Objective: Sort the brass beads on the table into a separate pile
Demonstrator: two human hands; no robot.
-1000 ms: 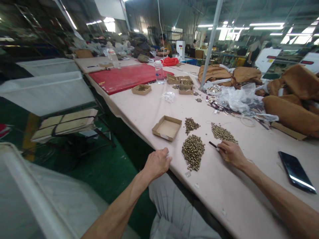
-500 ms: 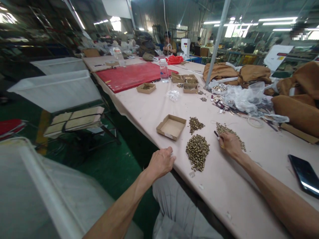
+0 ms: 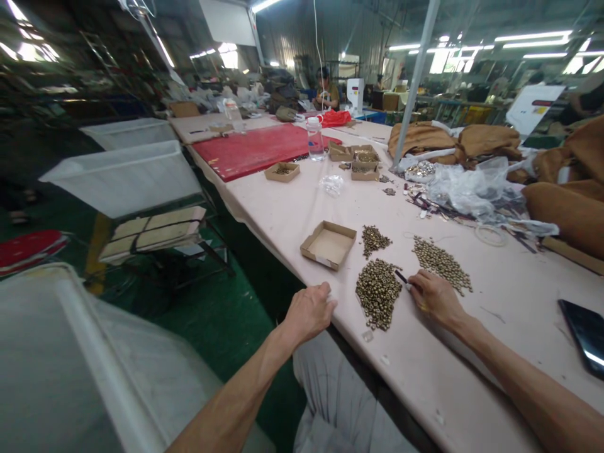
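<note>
My right hand [image 3: 436,299] pinches a thin dark strip with a pale end [image 3: 401,276], whose exact kind I cannot make out. The strip's tip points at the edge of a large heap of small bronze-coloured metal studs [image 3: 377,294]. Behind that hand lies a flatter spread of studs [image 3: 442,264], and a smaller heap of them [image 3: 375,240] sits farther back. At the table's near edge rests my left hand [image 3: 311,311], its fingers curled; what they hold, if anything, is hidden. Just beyond it stands a shallow cardboard box [image 3: 329,245] with a bare bottom.
A black phone [image 3: 582,333] lies at the right. Farther back are small cardboard boxes of metal parts [image 3: 365,170], a water bottle [image 3: 315,139], a red board [image 3: 264,148], plastic bags [image 3: 465,182] and brown material [image 3: 552,207]. White bins [image 3: 127,173] stand left. A person [image 3: 328,91] sits far off.
My right hand has moved from the flat spread of studs towards the large heap, bringing the dark strip to its edge. My left hand stays at the table edge. The view has shifted slightly.
</note>
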